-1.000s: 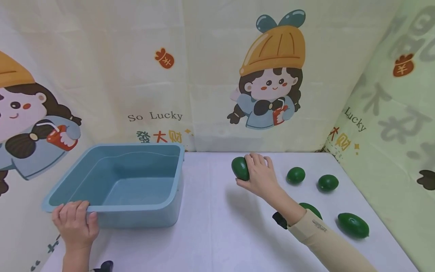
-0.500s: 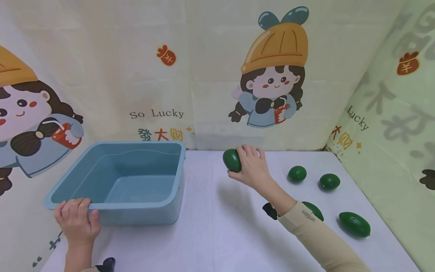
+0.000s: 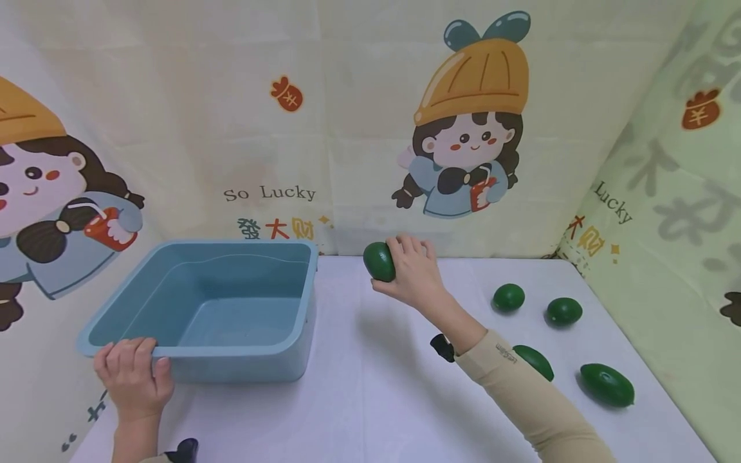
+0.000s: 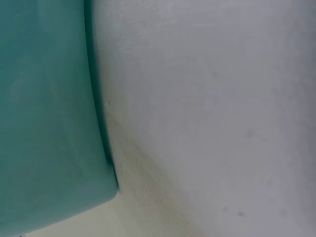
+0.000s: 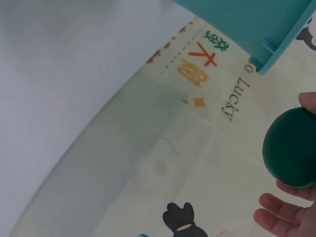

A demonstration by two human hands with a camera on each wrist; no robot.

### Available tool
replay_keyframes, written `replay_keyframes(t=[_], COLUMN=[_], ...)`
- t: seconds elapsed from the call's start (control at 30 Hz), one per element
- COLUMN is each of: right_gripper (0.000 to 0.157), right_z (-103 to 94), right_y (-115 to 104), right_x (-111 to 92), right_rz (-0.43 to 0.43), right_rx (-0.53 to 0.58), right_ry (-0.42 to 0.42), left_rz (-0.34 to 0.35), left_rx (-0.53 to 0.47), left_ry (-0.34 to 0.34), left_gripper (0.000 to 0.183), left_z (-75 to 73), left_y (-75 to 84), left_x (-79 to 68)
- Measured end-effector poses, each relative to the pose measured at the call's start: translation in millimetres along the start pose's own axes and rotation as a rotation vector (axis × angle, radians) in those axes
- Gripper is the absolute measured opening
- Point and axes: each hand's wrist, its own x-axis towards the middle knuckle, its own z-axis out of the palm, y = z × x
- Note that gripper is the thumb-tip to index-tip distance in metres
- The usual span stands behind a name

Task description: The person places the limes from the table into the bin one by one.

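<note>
The right hand (image 3: 412, 273) grips a glossy, dark-green, egg-shaped fruit (image 3: 379, 262) at mid-frame, apparently raised above the white table (image 3: 359, 418). At lower left, the left hand (image 3: 136, 379) hooks over the near rim of a blue rectangular plastic tub (image 3: 237, 370). Cream cartoon-printed fabric (image 3: 365, 128) hangs behind. Tabletop separates tub from four more green fruits (image 3: 606, 384), toward its right edge.

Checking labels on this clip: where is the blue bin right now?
In the head view, the blue bin stands on the left side of the white table, with the left hand gripping the left end of its near rim.
</note>
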Motion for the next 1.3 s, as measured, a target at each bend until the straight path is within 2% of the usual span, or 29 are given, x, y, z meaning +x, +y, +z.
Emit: replay_keyframes(t=[0.27,0.47,0.8,1.3], right_gripper=[0.066,0.066,0.064,0.064], right_z=[-2.1,-2.5,-3.3,0.4], right_y=[-11,-20,-38,-75], right_x=[9,14,20,27], right_rz=[-0.023,-0.041,-0.06,-0.102], right_rx=[-0.005,0.001,0.038,0.07], right_ry=[0.001,0.006,-0.014,-0.036], left_rz=[-0.001,-0.007,0.0,-0.024], left_rx=[-0.022,-0.023,-0.025,-0.019], left_ry=[0.031,0.013,0.066,0.062], left_gripper=[0.059,0.059,0.06,0.061], left_z=[3.0,2.4,3.7,4.5], left_y=[1.6,1.0,4.4,4.9], left_x=[2.4,1.4,3.5,3.1])
